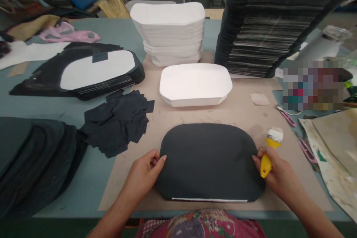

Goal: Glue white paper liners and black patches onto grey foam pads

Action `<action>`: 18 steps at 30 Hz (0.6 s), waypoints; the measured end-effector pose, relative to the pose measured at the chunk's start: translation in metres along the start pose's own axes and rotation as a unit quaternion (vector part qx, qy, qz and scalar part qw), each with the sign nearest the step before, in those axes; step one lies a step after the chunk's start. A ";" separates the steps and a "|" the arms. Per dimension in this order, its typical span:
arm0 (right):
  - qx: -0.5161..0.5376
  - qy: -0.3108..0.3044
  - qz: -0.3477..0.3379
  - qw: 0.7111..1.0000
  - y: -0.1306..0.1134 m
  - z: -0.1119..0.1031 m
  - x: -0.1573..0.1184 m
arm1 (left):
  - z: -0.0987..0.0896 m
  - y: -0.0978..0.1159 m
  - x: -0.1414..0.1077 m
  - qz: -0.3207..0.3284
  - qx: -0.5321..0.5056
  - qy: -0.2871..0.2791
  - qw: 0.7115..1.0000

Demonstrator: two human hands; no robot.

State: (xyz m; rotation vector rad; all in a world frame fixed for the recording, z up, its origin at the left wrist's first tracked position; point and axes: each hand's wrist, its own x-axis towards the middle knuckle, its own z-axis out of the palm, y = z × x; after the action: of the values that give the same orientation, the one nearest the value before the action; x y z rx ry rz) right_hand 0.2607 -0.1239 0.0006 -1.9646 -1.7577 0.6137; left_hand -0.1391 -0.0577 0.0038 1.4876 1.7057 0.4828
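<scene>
A rounded black foam sheet lies on a beige cardboard mat, with a thin white layer showing along its near edge. My left hand grips the sheet's left edge between its fingers. My right hand holds a yellow-handled glue brush, with white-caked bristles pointing away from me, and rests against the sheet's right edge. In front of the black sheet lies a white foam piece of similar shape.
A tall stack of white pieces and a taller black stack stand beyond. Black offcuts and stacked dark sheets lie left. Pink-handled cutters lie right of the mat.
</scene>
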 end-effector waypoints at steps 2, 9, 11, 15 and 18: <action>-0.003 0.003 0.003 1.000 0.000 -0.001 -0.001 | 0.000 0.001 0.001 -0.003 0.004 0.002 1.000; -0.008 -0.007 0.019 1.000 -0.003 0.000 -0.006 | 0.000 0.001 0.001 -0.014 0.015 -0.007 1.000; -0.006 -0.007 0.026 1.000 -0.004 0.002 -0.008 | -0.001 0.000 0.001 -0.012 0.017 -0.011 1.000; -0.011 0.000 0.030 0.999 -0.007 0.003 -0.008 | -0.001 0.000 0.000 -0.008 0.030 -0.012 0.999; -0.026 -0.001 0.028 0.999 -0.008 0.001 -0.007 | -0.001 0.000 0.000 0.000 0.047 -0.007 0.999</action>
State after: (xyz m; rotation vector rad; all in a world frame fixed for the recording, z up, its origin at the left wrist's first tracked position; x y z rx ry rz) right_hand 0.2532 -0.1295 0.0051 -2.0543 -1.7416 0.5959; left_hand -0.1403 -0.0578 0.0046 1.5531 1.7385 0.3971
